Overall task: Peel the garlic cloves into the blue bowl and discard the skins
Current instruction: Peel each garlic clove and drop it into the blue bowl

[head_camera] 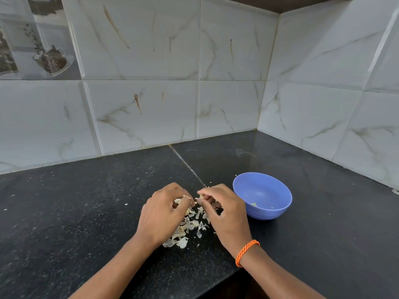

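My left hand and my right hand meet over a pile of pale garlic skins on the black countertop. Their fingertips pinch a small garlic clove between them, mostly hidden by the fingers. The blue bowl stands just right of my right hand. It holds a couple of small pale garlic bits near its bottom. An orange braided band circles my right wrist.
Marble-look tiled walls close the counter at the back and right, forming a corner. The counter's front edge drops away below my right forearm. Tiny skin flecks dot the counter to the left.
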Demonstrator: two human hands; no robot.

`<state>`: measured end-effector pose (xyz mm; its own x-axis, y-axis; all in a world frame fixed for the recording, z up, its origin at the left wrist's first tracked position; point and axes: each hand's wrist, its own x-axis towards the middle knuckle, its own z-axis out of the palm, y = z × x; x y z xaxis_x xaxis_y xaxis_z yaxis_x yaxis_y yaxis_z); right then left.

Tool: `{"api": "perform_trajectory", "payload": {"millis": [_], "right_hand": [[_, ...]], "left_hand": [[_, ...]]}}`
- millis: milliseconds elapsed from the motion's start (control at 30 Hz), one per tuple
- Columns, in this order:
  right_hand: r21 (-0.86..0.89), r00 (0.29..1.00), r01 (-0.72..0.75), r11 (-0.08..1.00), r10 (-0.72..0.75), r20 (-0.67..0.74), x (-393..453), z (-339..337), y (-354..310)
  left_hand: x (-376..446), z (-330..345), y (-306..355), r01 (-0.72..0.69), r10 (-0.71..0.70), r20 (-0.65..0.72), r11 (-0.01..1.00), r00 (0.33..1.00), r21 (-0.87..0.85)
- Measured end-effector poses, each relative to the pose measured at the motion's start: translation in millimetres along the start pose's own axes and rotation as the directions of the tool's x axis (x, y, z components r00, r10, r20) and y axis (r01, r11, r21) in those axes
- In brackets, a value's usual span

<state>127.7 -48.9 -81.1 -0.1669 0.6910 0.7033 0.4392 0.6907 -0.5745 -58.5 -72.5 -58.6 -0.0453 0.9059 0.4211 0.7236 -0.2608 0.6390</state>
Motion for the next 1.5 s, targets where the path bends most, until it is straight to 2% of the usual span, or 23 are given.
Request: {"api": "perform_trajectory", "payload": {"millis": [333,700,900,1133,1367,1500], "right_hand": [[0.08,0.993,-0.12,0.99,0.118,0.026,0.1,0.6,-3.3],[0.04,0.998,-0.057,0.998,0.057,0.02,1.4,0.1,-4.2],[0.012,0.998,-0.068,0.998,0.068,0.01,0.8,-0.4,-3.0],[-0.011,0.999,-0.037,0.999,0.037,-0.01,0.3,-0.6,0.4],[-0.012,0.998,-0.059,0.998,0.06,0.017,-0.2,1.5,3.6],[0.052,0.993,-0.116,0.992,0.115,0.02,0.8,1.3,4.3]], "left_hand": [[1.1,2.1,-4.7,-0.025,0.028,-0.065,0.999,0.997,0.046],[1.4,0.1,-2.3,0.01,-0.013,-0.071,0.999,0.997,-0.045],[3.8,0.8,-5.1,0.007,-0.01,-0.026,0.995,1.0,-0.099],[2.9,0.0,-2.7,-0.011,0.007,-0.042,0.996,0.999,-0.086],[2.2,-0.3,-2.2,-0.059,0.059,-0.004,0.997,0.998,-0.04],[2.6,1.0,-4.7,-0.053,0.052,-0.029,0.997,0.998,-0.051]]}}
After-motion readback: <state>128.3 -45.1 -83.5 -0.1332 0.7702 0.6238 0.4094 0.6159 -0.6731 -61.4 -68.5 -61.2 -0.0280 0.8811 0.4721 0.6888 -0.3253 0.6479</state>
